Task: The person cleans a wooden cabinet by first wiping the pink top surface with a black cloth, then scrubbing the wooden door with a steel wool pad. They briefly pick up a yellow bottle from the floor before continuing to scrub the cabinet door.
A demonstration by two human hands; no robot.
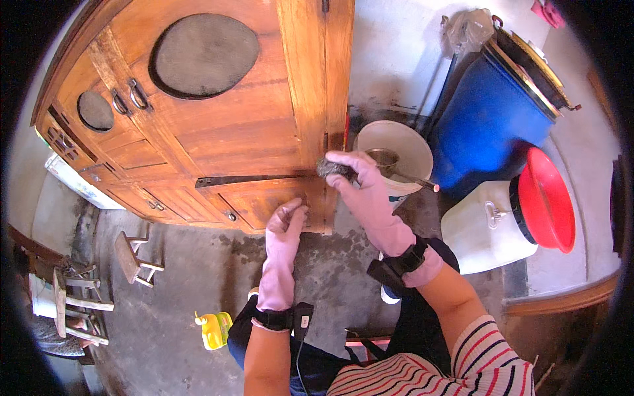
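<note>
A pink rubber glove covers each hand. My right hand grips a dark scouring pad at the right edge of the wooden cabinet. Lower and to the left, my left hand is at the lower cabinet door, its fingers bent near the door's face; whether it grips anything I cannot tell. That door stands slightly ajar, with a dark gap along its top. Just beyond my right hand is a white bucket with a metal ladle in it.
Right of the bucket stand a blue barrel and a white plastic jug with a red basin against it. A yellow detergent bottle is on the floor near my left knee. A small wooden stool stands at left.
</note>
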